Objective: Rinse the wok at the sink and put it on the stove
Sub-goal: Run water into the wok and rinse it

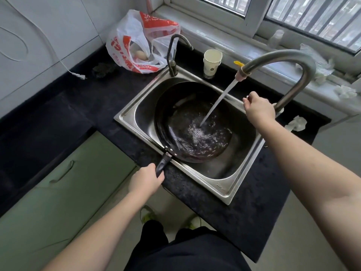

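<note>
A black wok (175, 106) lies tilted in the steel sink (224, 190), with its dark handle (163, 164) sticking out over the sink's front-left rim. My left hand (145, 179) is shut on the end of that handle. Water runs in a slanted stream from the tall curved faucet (277, 59) into the wok and splashes in its bowl. My right hand (257, 109) rests at the faucet's base, fingers curled around the tap lever, which is mostly hidden. No stove is in view.
A paper cup (212, 61) stands behind the sink beside a small dark second tap (172, 55). A red-and-white plastic bag (140, 42) with an egg sits at the back left. A white plug and cord (78, 75) lie on the black counter. Crumpled tissue (296, 123) lies right of the faucet.
</note>
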### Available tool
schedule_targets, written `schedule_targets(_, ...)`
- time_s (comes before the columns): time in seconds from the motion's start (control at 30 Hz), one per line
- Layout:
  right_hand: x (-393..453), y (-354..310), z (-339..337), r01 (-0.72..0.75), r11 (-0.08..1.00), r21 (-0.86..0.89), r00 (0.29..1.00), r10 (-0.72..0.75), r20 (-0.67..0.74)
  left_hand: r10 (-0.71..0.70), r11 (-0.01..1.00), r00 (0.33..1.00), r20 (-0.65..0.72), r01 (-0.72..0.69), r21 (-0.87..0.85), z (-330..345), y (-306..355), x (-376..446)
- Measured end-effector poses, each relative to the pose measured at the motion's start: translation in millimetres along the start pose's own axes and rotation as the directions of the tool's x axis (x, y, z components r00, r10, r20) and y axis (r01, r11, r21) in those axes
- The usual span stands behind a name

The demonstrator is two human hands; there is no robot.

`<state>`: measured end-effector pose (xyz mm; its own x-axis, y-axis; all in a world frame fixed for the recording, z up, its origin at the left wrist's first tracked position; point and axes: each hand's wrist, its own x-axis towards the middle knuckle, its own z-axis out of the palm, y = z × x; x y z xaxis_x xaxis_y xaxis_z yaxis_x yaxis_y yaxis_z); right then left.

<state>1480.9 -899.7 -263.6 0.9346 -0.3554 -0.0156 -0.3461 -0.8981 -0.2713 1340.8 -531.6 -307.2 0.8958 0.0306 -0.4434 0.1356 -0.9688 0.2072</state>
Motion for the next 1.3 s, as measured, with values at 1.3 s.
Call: schedule_targets(1.3, 4.2, 1.0, 1.2, -0.019, 1.0, -0.021, 0.999, 0.02, 0.025, -0.051, 0.849, 0.981, 0.186, 0.141, -0.509, 21.5, 21.0, -16.2)
